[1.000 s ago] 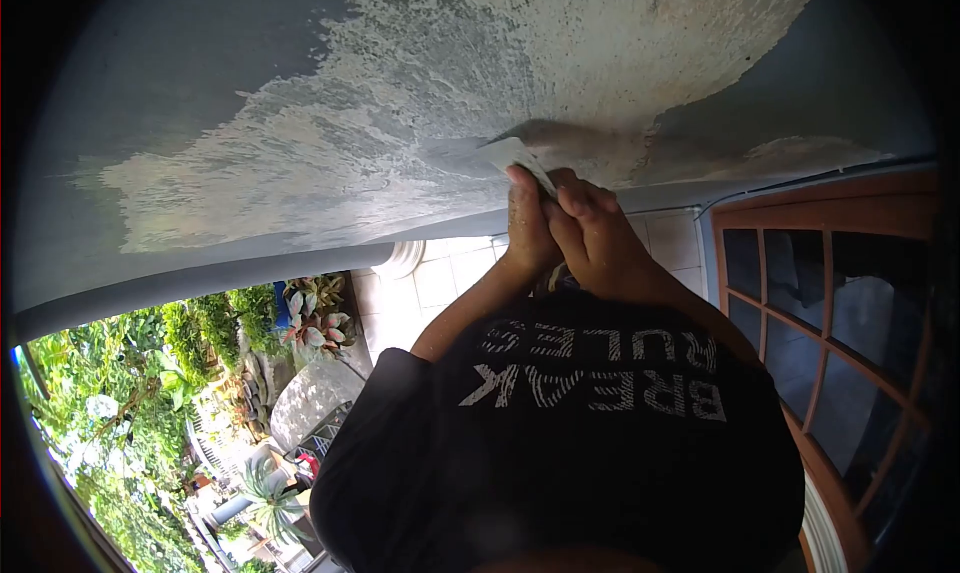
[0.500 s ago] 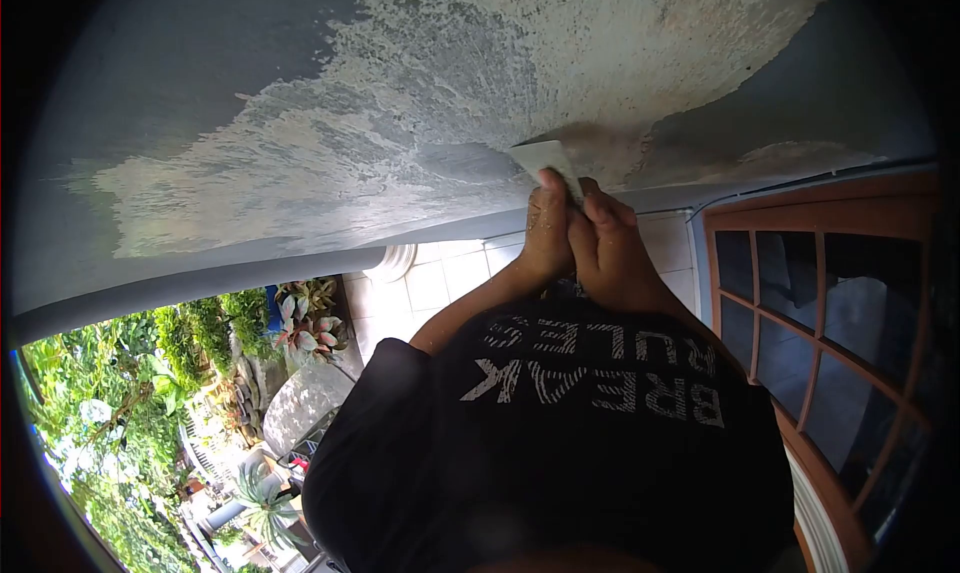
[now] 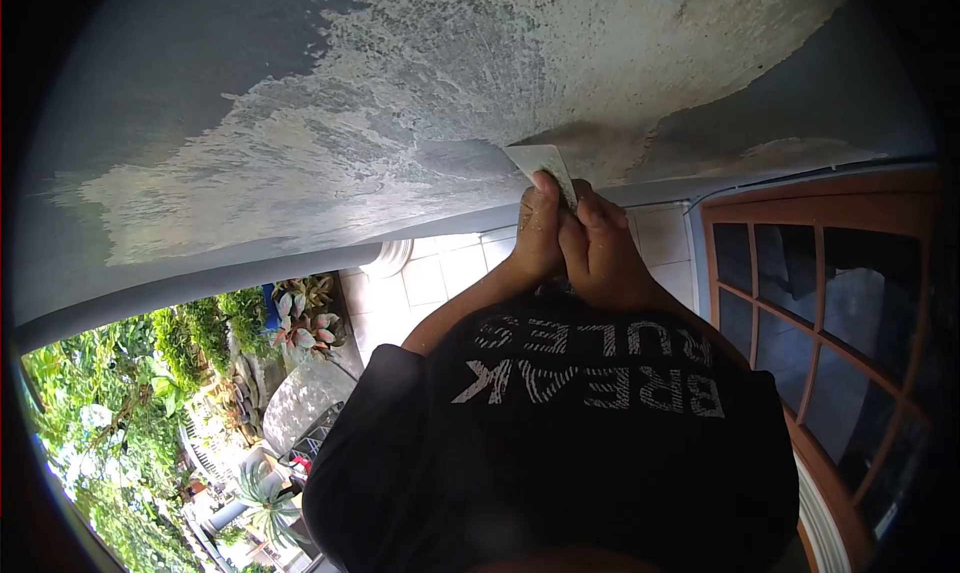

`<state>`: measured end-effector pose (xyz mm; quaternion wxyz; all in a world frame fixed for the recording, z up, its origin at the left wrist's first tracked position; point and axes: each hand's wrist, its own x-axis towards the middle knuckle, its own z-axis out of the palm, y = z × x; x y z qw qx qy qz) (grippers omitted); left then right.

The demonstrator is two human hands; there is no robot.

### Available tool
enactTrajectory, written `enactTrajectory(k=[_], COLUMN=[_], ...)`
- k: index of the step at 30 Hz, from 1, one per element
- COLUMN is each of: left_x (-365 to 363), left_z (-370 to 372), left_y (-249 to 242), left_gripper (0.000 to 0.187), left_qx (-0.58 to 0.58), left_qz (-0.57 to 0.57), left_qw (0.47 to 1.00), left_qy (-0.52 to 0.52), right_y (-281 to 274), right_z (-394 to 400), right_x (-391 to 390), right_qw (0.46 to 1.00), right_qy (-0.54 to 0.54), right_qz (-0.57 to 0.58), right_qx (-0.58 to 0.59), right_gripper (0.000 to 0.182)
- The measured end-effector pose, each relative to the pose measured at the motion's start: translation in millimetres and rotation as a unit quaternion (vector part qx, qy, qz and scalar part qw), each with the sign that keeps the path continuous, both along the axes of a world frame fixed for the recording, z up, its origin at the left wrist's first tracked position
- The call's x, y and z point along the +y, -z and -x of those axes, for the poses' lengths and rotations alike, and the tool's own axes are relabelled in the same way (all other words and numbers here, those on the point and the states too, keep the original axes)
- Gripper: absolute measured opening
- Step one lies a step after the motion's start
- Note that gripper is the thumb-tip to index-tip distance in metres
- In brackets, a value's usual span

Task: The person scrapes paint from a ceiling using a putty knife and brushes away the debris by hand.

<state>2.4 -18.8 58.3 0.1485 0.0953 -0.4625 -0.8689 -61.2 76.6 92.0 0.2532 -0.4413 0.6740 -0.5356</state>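
A flat, pale scraper blade (image 3: 543,162) meets the patchy wall (image 3: 430,103) with its far edge. Wrapped round its near end, my left hand (image 3: 538,228) is closed, the thumb lying on the blade's face. Close beside it on the right, my right hand (image 3: 597,235) is also closed on the scraper, partly tucked against the left. Whatever handle the scraper has is hidden by my fingers. Around the blade the wall is rough and light where grey paint is gone, with smooth dark grey areas left at the sides.
On the right stands a brown-framed window (image 3: 820,323) with dark panes. Below the wall lie light floor tiles (image 3: 425,285) and a white column base (image 3: 388,259). Garden plants (image 3: 120,403) and a rounded grey stone surface (image 3: 305,403) are at the left.
Both hands and the scraper have shifted slightly left and a little nearer to me in the view. The grip looks the same.
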Motion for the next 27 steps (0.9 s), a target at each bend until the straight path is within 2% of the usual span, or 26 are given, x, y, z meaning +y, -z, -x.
enactTrajectory(k=[2,4,7,11,14,15,17,20,22,25,27], left_x=[3.5,9.8,11.0,1.3,0.4,1.1,7.1,5.9,4.3,7.0,11.7], left_z=[-1.5,6.7,9.6,2.5,1.0,1.3,2.5,0.8,-0.6,2.5,8.3], left_y=[-4.2,-15.1,-14.6,-3.9,-8.9,-8.4,-13.9,-8.9,-4.5,-9.9,-14.2], left_gripper=[0.066,0.067,0.067,0.067,0.067,0.066,0.066,0.067,0.067,0.066,0.066], left_qx=[-0.016,-0.01,-0.001,0.027,0.076,0.086,0.031,0.004,0.025,-0.031,-0.02], left_qz=[0.009,0.009,0.014,-0.085,-0.042,-0.027,-0.019,-0.032,-0.023,-0.024,-0.025], left_qw=[1.0,0.998,0.999,0.993,0.995,0.996,0.999,0.999,0.999,0.999,0.999], left_qy=[-0.021,-0.056,-0.03,-0.074,-0.045,-0.018,-0.01,-0.023,-0.018,-0.03,-0.027], right_y=[5.3,-1.7,-2.9,-6.6,-0.5,0.7,1.7,4.9,3.5,-2.5,-4.7], right_z=[4.0,5.1,2.1,2.3,7.1,5.2,-0.4,-2.1,-1.6,2.6,4.5], right_x=[1.5,6.7,5.6,-12.3,-7.1,-2.5,4.9,-1.1,-1.7,5.1,7.9], right_qw=[0.998,0.998,1.0,0.998,0.997,0.998,0.998,0.997,0.999,1.0,1.0], right_qy=[-0.024,-0.01,0.015,-0.009,-0.057,-0.035,0.007,0.02,0.021,-0.007,-0.004], right_qz=[0.01,0.019,0.023,0.062,0.042,0.046,0.055,0.018,0.001,-0.005,-0.006], right_qx=[-0.062,-0.053,-0.006,0.014,-0.011,-0.013,-0.012,0.068,0.037,-0.013,-0.018], right_gripper=[0.015,0.013,0.01,0.009,0.011,0.011,0.013,0.015,0.018,0.021,0.022])
